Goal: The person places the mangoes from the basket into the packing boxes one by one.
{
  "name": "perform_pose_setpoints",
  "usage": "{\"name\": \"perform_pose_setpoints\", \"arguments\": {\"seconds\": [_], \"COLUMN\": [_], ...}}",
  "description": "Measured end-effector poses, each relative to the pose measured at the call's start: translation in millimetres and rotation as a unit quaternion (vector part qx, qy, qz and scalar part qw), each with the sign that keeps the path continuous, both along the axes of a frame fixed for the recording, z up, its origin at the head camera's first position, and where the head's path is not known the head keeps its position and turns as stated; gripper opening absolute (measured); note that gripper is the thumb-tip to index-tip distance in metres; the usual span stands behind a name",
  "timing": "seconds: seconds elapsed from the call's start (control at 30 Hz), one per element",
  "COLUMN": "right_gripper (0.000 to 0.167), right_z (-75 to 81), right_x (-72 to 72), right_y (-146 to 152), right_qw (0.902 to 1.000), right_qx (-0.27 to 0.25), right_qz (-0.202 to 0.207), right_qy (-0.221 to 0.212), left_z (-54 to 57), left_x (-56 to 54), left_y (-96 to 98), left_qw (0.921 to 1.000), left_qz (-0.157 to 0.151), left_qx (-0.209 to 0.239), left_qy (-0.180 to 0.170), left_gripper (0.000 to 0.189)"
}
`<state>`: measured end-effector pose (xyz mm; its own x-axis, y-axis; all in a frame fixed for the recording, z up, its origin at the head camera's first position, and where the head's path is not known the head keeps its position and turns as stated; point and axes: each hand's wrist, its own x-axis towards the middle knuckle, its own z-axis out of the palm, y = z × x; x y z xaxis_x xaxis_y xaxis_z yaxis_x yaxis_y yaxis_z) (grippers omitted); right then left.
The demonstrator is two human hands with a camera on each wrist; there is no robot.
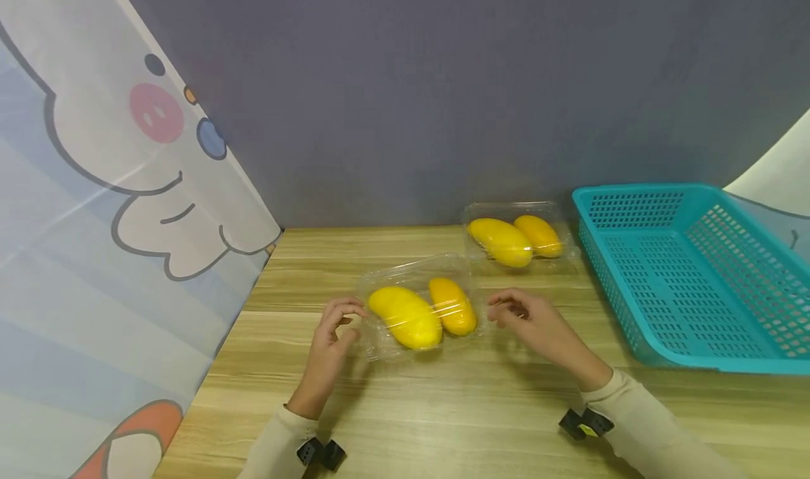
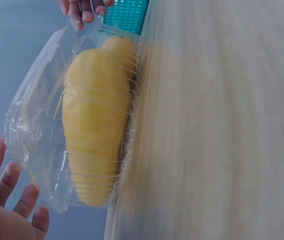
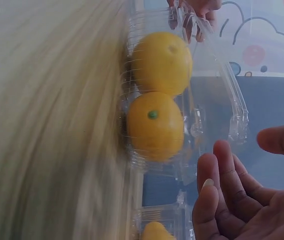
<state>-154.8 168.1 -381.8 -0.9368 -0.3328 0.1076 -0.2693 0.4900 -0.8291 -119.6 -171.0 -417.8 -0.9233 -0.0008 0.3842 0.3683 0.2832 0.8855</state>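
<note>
A clear plastic clamshell box (image 1: 405,273) lies on the table between both hands, its lid tilted up from its base in the wrist views. Inside it are a larger yellow mango (image 1: 406,318) and a smaller orange-yellow mango (image 1: 453,307); a green stem spot shows on one in the right wrist view. My left hand (image 1: 331,335) is at the box's left side, its fingers spread and loosely bent by the lid edge. At the right side, my right hand (image 1: 534,324) has relaxed fingers close to the lid, with nothing gripped between them.
Behind and to the right sits a second clear box (image 1: 511,209) with two mangoes (image 1: 501,242) in it. A turquoise perforated basket (image 1: 658,358) stands on the right of the wooden table (image 1: 278,366). A grey wall (image 1: 405,113) rises along the table's back edge.
</note>
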Motion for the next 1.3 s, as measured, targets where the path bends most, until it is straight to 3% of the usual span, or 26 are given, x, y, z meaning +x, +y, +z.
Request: {"name": "perform_pose_setpoints", "arguments": {"seconds": [0.2, 0.63, 0.8, 0.9, 1.0, 1.07, 1.2, 1.3], "right_gripper": [0.030, 0.017, 0.023, 0.028, 0.031, 0.032, 0.034, 0.035], "right_z": [-6.6, -21.6, -22.0, -22.1, -23.1, -23.4, -22.5, -22.5], "right_x": [-2.0, -5.3, -6.4, -7.0, -7.8, -7.8, -7.4, -7.3], "right_y": [1, -2, -5, -7, -9, -9, -9, -9], "right_qw": [0.9997, 0.9992, 0.9991, 0.9981, 0.9968, 0.9960, 0.9940, 0.9918], "right_qx": [0.023, 0.038, 0.033, 0.023, 0.008, -0.001, -0.014, -0.029], "right_qz": [-0.006, -0.006, -0.010, -0.013, -0.011, -0.010, -0.011, -0.007], "right_qy": [-0.001, 0.004, -0.025, -0.055, -0.078, -0.089, -0.108, -0.124], "left_z": [-1.5, -6.9, -9.3, -8.5, -7.5, -7.2, -7.0, -7.0], "left_x": [1.2, 4.6, 6.1, 5.6, 4.3, 3.7, 3.8, 4.4], "left_y": [-0.6, -6.3, -7.1, -8.6, -11.6, -14.6, -20.9, -25.4], "left_qw": [1.0000, 0.9993, 0.9962, 0.9872, 0.9709, 0.9590, 0.9391, 0.9271], "left_qz": [-0.001, -0.016, 0.002, 0.004, -0.014, -0.040, -0.095, -0.137], "left_qx": [-0.003, -0.006, 0.019, 0.043, 0.073, 0.082, 0.065, 0.047], "left_qy": [-0.008, -0.035, -0.085, -0.153, -0.228, -0.268, -0.324, -0.346], "left_gripper": [0.031, 0.030, 0.047, 0.060, 0.062, 0.054, 0.018, 0.019]}}
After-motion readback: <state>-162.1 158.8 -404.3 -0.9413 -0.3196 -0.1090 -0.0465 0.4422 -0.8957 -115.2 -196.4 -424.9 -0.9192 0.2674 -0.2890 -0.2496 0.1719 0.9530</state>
